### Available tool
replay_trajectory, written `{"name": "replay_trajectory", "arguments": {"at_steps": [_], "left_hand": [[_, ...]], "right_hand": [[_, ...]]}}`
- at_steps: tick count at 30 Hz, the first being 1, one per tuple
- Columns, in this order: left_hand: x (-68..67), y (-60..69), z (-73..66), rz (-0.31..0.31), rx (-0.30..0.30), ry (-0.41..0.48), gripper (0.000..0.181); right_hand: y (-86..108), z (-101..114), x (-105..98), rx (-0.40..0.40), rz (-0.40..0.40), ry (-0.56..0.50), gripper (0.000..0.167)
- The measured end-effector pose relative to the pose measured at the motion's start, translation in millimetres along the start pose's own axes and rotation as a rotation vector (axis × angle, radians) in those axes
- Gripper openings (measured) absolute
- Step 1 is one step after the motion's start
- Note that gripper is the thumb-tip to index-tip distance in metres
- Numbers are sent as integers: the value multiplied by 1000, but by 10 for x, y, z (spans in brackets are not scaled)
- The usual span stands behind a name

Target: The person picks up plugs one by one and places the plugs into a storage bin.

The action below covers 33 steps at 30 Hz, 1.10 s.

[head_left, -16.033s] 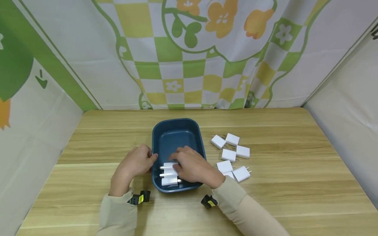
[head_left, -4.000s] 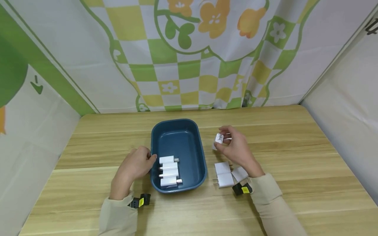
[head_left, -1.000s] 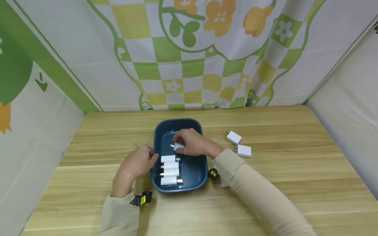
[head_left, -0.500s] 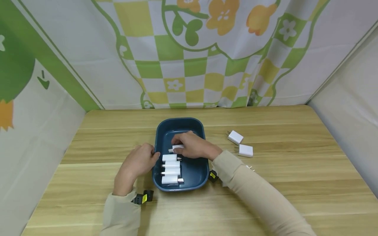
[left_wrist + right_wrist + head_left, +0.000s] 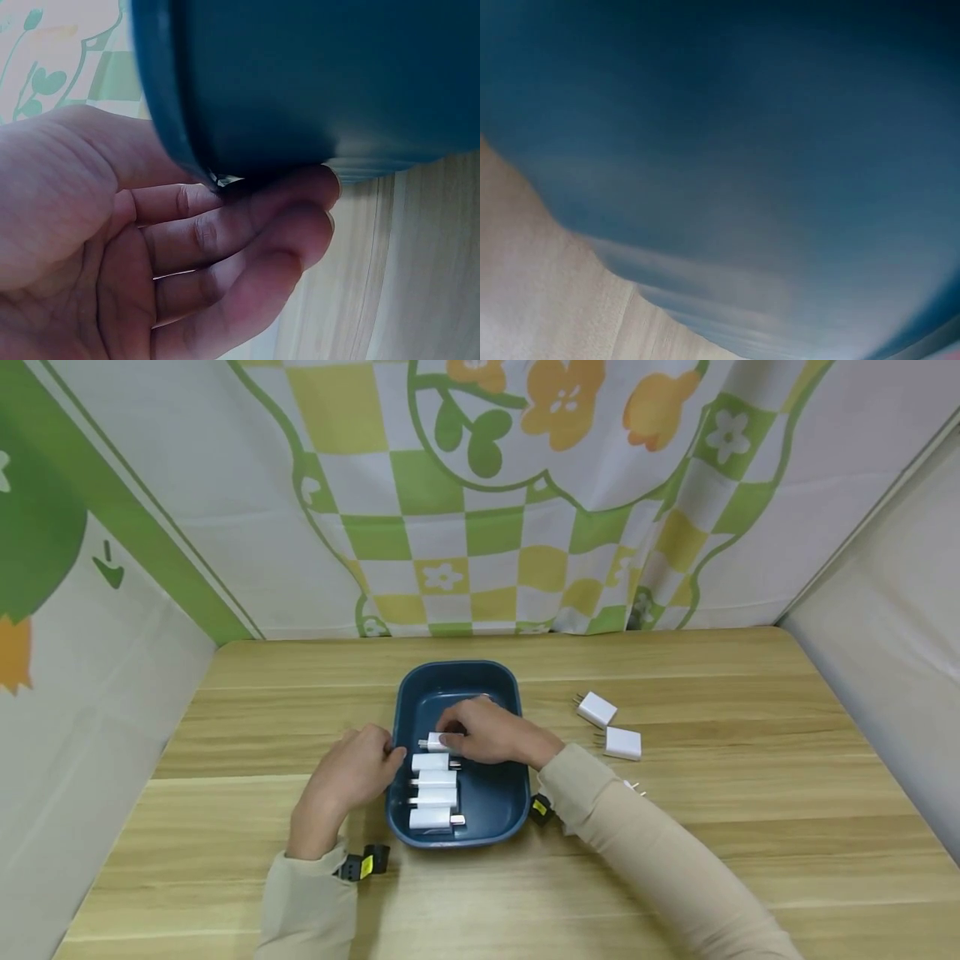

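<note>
In the head view a blue tray stands on the wooden table. Several white charger plugs lie in a column along its left side, prongs pointing left or right. My right hand is inside the tray and pinches another white plug just above that column, prongs to the left. My left hand grips the tray's left rim, thumb on top. The left wrist view has the left hand with its fingers under the tray's edge. The right wrist view holds mostly the tray wall; the right hand's grip is not visible there.
Right of the tray lie two white plugs, and another plug shows partly beside the right sleeve. A patterned curtain hangs behind the table.
Over the last second the right hand has shifted its plug left and slightly down, close to the column. Compared with earlier frames, more plugs are in the tray and fewer lie to its right.
</note>
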<state>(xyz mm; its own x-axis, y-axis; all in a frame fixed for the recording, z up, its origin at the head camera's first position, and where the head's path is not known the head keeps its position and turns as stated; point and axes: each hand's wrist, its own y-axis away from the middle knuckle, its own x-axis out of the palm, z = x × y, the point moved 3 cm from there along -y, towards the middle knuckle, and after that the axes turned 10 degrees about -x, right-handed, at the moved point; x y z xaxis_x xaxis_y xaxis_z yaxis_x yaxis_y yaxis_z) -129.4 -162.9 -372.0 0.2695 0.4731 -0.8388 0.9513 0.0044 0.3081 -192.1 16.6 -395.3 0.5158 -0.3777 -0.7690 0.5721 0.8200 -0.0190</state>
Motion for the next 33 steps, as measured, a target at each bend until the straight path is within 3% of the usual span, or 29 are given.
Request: {"name": "replay_trajectory", "arguments": {"at_steps": [10, 19, 26, 33], "left_hand": [[-3, 2, -11, 9, -22, -2, 28], [0, -6, 7, 3, -3, 13, 31], [11, -6, 25, -15, 4, 17, 37], [5, -3, 31, -6, -9, 28, 37]], "right_hand": [[15, 37, 8, -22, 40, -7, 27], [161, 82, -138, -53, -22, 2, 31], [446, 90, -343, -38, -125, -28, 35], [820, -79, -572, 44, -351, -27, 33]]}}
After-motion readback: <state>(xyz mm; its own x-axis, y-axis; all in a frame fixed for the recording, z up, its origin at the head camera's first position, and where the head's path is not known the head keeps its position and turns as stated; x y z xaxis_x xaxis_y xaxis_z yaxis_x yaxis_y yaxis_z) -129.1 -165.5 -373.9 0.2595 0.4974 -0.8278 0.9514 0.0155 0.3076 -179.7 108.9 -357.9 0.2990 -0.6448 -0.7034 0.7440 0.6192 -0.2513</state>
